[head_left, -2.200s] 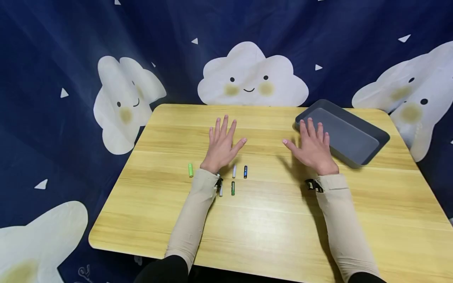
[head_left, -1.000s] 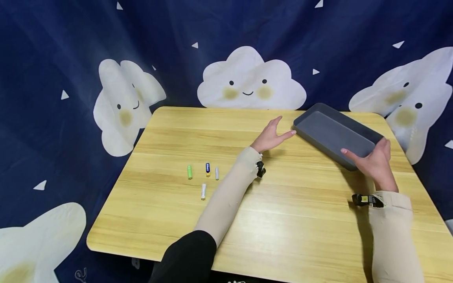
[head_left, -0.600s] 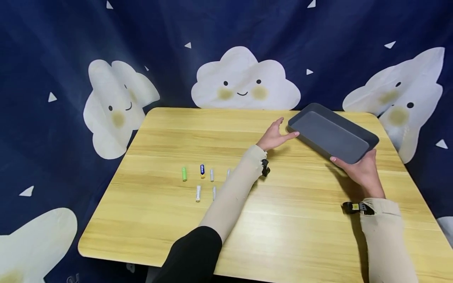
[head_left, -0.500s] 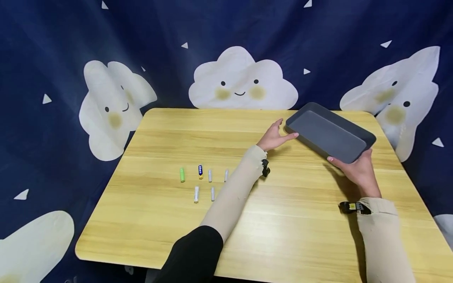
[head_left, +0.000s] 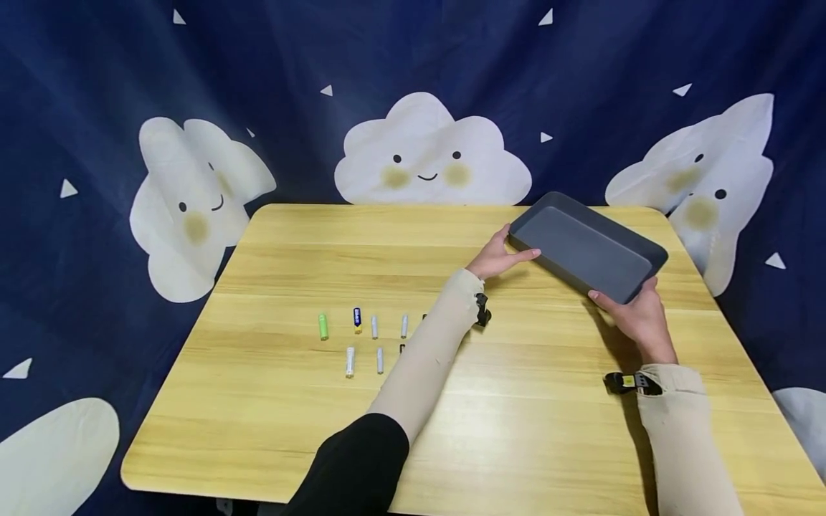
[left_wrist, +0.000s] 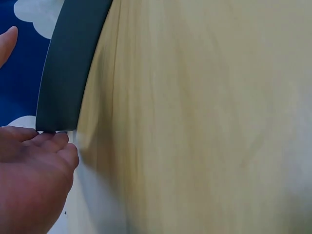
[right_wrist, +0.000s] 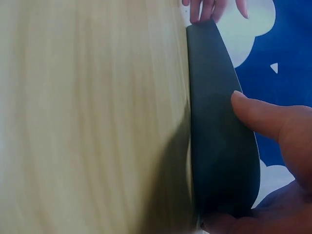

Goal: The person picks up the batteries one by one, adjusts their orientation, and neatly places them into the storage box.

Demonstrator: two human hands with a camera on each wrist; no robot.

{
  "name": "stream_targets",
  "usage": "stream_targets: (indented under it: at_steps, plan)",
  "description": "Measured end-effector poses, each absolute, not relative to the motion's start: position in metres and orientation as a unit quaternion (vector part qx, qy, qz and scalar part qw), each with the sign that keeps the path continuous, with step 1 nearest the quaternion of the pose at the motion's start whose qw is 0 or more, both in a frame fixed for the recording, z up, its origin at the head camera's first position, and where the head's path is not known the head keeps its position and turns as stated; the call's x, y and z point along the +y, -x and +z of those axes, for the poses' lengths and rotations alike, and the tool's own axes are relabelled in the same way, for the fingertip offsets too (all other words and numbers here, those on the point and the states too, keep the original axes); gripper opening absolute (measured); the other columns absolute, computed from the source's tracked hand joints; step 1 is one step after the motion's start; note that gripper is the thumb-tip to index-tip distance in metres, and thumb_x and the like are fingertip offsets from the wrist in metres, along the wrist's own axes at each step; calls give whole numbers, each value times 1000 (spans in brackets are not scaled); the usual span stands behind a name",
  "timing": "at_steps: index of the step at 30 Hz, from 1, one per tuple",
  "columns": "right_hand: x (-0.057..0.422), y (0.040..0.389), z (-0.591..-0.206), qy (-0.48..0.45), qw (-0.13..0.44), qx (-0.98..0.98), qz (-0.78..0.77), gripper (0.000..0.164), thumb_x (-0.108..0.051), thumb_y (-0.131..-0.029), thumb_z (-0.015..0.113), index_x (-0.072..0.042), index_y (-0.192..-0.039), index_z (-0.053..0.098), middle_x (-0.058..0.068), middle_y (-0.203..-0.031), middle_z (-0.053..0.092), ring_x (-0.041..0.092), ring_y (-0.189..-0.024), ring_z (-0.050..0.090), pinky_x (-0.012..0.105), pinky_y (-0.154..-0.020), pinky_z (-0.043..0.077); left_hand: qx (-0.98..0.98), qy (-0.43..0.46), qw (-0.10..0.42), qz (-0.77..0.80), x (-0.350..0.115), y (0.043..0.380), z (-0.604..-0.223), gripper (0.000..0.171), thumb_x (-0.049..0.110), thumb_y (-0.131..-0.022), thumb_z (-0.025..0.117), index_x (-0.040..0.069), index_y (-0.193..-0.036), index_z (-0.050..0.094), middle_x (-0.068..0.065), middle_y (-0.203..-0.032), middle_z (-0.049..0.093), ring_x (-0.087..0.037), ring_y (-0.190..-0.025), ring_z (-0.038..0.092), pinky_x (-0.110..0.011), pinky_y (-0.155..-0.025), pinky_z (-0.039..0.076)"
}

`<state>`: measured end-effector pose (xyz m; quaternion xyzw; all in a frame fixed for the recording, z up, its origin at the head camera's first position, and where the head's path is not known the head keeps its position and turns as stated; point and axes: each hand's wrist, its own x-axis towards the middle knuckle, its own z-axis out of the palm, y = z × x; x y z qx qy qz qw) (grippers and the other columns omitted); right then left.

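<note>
A dark grey rectangular tray lies slanted at the table's back right. My left hand is at its left end; in the left wrist view the fingertips of this hand meet the bottom of the tray's end wall, while the thumb stands apart from it. At the near right corner my right hand grips the tray. The right wrist view shows the right thumb on the upper rim of the tray wall, with the other fingers round the corner, partly hidden.
Several batteries lie left of the middle of the wooden table: a green one, a blue and gold one, a white one and grey ones. My left sleeve covers part of the group. A cloud-print curtain hangs behind.
Both hands were spread open over the table. My left hand has moved right to the tray's left end, my right hand to its near right corner. The head view has shifted; the tray has barely moved.
</note>
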<state>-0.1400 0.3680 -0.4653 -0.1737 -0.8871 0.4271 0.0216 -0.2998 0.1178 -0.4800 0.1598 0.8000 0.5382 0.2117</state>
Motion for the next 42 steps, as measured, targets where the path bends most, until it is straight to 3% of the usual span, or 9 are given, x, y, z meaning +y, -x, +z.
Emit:
stream_targets:
  at_steps: [13, 21, 28, 34, 42]
  plan:
    - [364, 142, -464, 153, 0, -887, 435, 122, -48, -93, 72, 6, -161, -14, 45, -163, 11, 57, -152, 22, 67, -121, 24, 787, -170, 182, 565, 100, 293, -484, 99, 42, -88, 81, 17, -165, 23, -4, -171, 28, -25, -157, 33, -41, -125, 35]
    - [357, 145, -462, 129, -28, -892, 432, 126, -51, -94, 70, 6, -157, -23, 45, -163, 1, 56, -154, 12, 68, -122, 20, 775, -145, 177, 589, 81, 276, -481, 104, 40, -89, 81, 16, -167, 17, -6, -173, 21, -27, -159, 27, -43, -126, 32]
    - [350, 150, -461, 109, -37, -905, 410, 127, -52, -92, 71, 6, -158, -20, 47, -161, 9, 57, -152, 18, 69, -120, 24, 782, -135, 150, 589, 69, 264, -479, 105, 37, -87, 83, 10, -166, 19, -11, -171, 25, -28, -158, 29, -44, -126, 31]
    - [347, 152, -461, 94, -55, -905, 412, 129, -53, -92, 72, 4, -157, -23, 45, -162, 4, 57, -153, 14, 69, -120, 23, 789, -104, 144, 588, 58, 251, -480, 110, 38, -86, 84, 11, -166, 15, -13, -172, 20, -30, -157, 30, -45, -125, 33]
    - [342, 157, -464, 56, -50, -904, 421, 122, -47, -92, 75, 2, -163, -11, 48, -157, 24, 57, -147, 29, 68, -116, 29, 792, -81, 121, 592, 46, 233, -482, 113, 39, -82, 87, 12, -166, 17, -12, -171, 24, -30, -157, 29, -48, -127, 29]
